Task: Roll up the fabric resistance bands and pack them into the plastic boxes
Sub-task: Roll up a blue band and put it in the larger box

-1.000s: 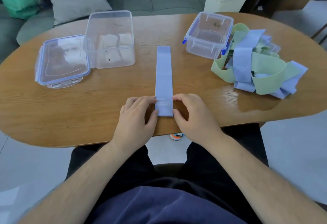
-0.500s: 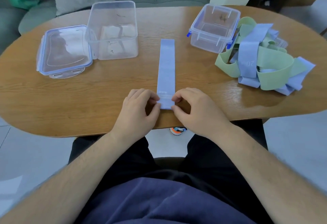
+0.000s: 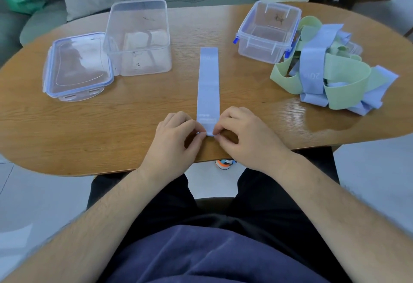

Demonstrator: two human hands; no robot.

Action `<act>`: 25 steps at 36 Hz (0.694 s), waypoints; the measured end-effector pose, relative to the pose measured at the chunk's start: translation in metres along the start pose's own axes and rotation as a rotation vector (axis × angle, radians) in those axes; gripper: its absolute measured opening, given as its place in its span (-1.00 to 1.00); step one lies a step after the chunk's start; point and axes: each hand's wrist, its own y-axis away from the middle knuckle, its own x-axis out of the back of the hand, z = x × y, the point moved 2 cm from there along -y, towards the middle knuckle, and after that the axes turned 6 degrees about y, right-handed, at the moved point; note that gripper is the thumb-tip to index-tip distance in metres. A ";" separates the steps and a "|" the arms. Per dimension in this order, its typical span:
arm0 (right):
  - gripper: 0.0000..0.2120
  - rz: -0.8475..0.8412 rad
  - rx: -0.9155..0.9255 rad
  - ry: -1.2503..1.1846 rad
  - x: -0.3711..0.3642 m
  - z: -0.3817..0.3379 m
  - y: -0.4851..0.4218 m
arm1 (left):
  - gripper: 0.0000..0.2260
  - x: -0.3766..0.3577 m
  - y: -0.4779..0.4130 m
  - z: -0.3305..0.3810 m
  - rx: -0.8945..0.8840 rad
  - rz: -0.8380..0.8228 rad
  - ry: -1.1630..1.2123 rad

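Box lid (image 3: 78,66): lies flat at the left of the desk (image 3: 111,126), against the open tall clear box (image 3: 138,37).
Left hand (image 3: 172,146): your curled fingers pinch the blue band's near left corner.
Blue band (image 3: 209,86): flat on the desk, running straight away from you.
Right hand (image 3: 248,139): curled, pinching the near right corner.
Clip-lock box (image 3: 267,32): open, touching the pile of bands (image 3: 330,70), green and blue.

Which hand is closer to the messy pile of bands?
Right. The right hand is left of the pile; the left hand is farther, beyond the flat band.
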 end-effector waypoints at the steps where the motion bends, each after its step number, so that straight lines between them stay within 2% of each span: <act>1: -0.97 0.001 0.011 0.004 0.000 0.000 0.000 | -0.90 0.000 0.000 0.000 -0.005 -0.002 -0.003; 10: -0.95 -0.024 0.023 -0.029 0.004 -0.001 0.001 | -0.94 0.001 -0.001 -0.001 -0.073 -0.005 0.025; 20: -0.90 -0.008 -0.002 -0.065 0.002 -0.001 -0.003 | -0.97 0.003 -0.010 -0.001 -0.035 -0.096 0.072; 25: -0.89 0.001 -0.007 -0.054 0.000 0.001 -0.004 | -0.97 0.001 -0.011 -0.001 -0.047 -0.073 0.050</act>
